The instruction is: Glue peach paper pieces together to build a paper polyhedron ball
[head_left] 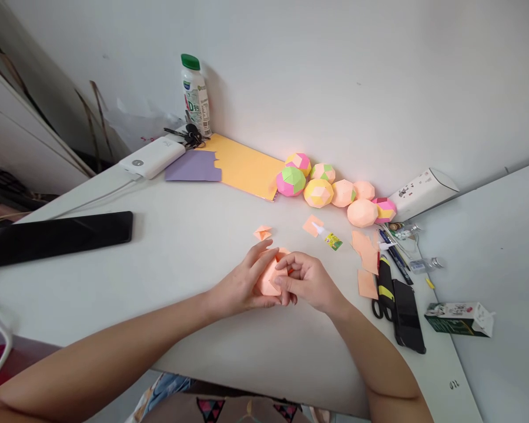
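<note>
Left hand and right hand pinch the orange paper ball between them; folded orange piece at twelve o'clock

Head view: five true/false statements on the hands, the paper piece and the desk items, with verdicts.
1. The left hand and the right hand hold one peach paper piece between them. True.
2. The green-capped bottle lies on its side. False: it stands upright by the wall.
3. A row of paper balls sits along the wall beyond the hands. True.
4. The scissors are in the right hand. False: they lie on the table, right of that hand, untouched.
5. The black tablet lies right of the hands. False: it lies to their left.
</note>
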Action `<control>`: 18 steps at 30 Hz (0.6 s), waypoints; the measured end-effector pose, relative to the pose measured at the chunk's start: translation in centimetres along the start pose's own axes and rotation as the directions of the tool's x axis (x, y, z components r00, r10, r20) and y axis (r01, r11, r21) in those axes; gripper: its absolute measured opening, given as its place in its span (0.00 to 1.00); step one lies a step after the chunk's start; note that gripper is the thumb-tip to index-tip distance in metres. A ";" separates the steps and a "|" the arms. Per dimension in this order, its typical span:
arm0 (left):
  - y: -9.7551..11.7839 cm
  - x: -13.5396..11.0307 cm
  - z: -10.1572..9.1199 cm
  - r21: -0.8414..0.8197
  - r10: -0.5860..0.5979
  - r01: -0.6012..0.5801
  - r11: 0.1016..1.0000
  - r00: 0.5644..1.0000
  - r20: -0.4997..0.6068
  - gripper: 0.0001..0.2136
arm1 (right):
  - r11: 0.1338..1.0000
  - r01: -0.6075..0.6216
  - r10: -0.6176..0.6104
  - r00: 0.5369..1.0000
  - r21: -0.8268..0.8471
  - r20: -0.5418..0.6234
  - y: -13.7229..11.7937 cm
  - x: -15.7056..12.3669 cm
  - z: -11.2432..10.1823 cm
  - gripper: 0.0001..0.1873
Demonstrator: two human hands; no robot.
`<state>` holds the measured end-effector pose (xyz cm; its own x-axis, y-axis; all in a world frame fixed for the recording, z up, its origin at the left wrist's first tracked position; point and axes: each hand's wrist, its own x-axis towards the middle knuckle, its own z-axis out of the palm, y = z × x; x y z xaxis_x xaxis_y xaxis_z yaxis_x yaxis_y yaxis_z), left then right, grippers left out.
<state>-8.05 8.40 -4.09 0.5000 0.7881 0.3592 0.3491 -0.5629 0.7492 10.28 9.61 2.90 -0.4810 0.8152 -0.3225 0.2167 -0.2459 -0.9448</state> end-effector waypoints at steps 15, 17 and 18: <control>-0.2 -0.5 0.4 0.019 -0.058 0.058 0.998 0.998 -0.027 0.40 | 0.982 -0.072 0.067 0.997 -0.177 -0.031 -0.3 -0.5 0.0 0.12; -0.1 -0.4 0.3 0.021 -0.079 0.080 0.997 0.996 -0.035 0.38 | 0.976 -0.060 0.049 0.997 -0.211 -0.055 -0.2 -0.6 0.2 0.11; 0.0 -0.4 0.3 0.026 -0.079 0.081 0.996 0.996 -0.042 0.38 | 0.976 -0.049 0.036 0.997 -0.214 -0.066 -0.1 -0.6 0.3 0.10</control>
<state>-8.00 7.99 -4.42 0.4372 0.8400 0.3214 0.4084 -0.5038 0.7612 10.28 8.93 3.19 -0.4158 0.8387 -0.3517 0.4171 -0.1678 -0.8933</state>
